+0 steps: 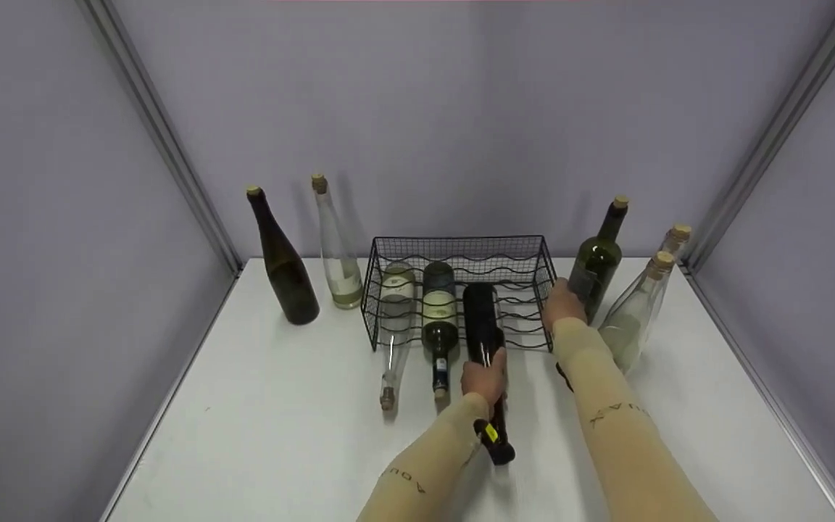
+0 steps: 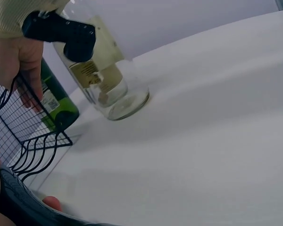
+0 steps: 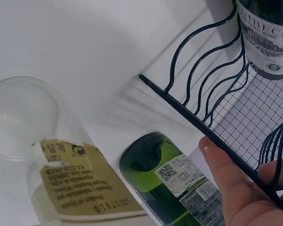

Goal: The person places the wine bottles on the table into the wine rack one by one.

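Note:
A black wire wine rack (image 1: 461, 238) stands on the white table. My left hand (image 1: 484, 378) grips a dark bottle (image 1: 480, 312) around its shoulder and neck; the base end lies over the rack's wavy wires and the neck points toward me. Low in the left wrist view, the same bottle's dark glass shows beside a fingertip (image 2: 52, 203). At the rack's right end, my right hand (image 1: 562, 304) holds the side frame, with fingers and thumb around the wire in the right wrist view. To its left in the rack lie a labelled green bottle (image 1: 439, 308) and a clear bottle (image 1: 396, 297), necks toward me.
Just right of the rack stands a corked green bottle (image 1: 597, 257), with two clear corked bottles (image 1: 624, 330) beside it. Left of the rack stand a dark brown bottle (image 1: 288, 283) and a clear one (image 1: 338, 268). Grey panels (image 1: 461, 109) enclose the table's back and sides.

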A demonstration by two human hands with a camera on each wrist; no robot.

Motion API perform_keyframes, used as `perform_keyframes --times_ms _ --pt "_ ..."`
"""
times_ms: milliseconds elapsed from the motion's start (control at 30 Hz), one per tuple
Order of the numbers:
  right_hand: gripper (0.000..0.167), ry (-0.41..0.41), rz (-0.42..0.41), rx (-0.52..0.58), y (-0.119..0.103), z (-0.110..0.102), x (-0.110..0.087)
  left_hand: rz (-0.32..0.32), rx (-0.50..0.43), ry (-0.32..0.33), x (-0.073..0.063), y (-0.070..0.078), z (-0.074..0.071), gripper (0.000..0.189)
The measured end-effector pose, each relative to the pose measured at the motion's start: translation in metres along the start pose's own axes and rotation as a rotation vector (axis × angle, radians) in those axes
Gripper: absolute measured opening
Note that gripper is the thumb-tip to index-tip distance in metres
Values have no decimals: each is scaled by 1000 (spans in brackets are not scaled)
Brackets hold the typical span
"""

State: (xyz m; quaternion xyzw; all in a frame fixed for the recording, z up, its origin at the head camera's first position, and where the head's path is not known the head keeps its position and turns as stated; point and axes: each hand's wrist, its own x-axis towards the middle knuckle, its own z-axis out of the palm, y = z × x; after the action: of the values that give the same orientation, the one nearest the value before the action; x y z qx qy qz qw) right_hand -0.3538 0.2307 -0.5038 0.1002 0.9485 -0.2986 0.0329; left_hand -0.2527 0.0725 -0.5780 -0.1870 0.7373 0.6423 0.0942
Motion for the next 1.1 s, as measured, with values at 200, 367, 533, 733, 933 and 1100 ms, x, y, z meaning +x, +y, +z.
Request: perform_keyframes --times_ms 200,367,533,733,933,1100 --pt "46 3 8 3 0 -1 1 -11 70 1 17 7 1 87" --pt "47 11 5 1 2 2 -1 -8 121 -4 26 10 2 86" --pt "36 34 -5 -10 3 4 0 8 163 -10 32 15 1 83" --pt "39 34 10 -20 -1 -1 -2 5 164 -55 44 20 1 85" --pt "42 45 2 -28 -1 0 0 22 188 -35 55 21 1 83" --pt "41 46 -6 -41 -1 1 1 21 209 -19 61 24 2 83"
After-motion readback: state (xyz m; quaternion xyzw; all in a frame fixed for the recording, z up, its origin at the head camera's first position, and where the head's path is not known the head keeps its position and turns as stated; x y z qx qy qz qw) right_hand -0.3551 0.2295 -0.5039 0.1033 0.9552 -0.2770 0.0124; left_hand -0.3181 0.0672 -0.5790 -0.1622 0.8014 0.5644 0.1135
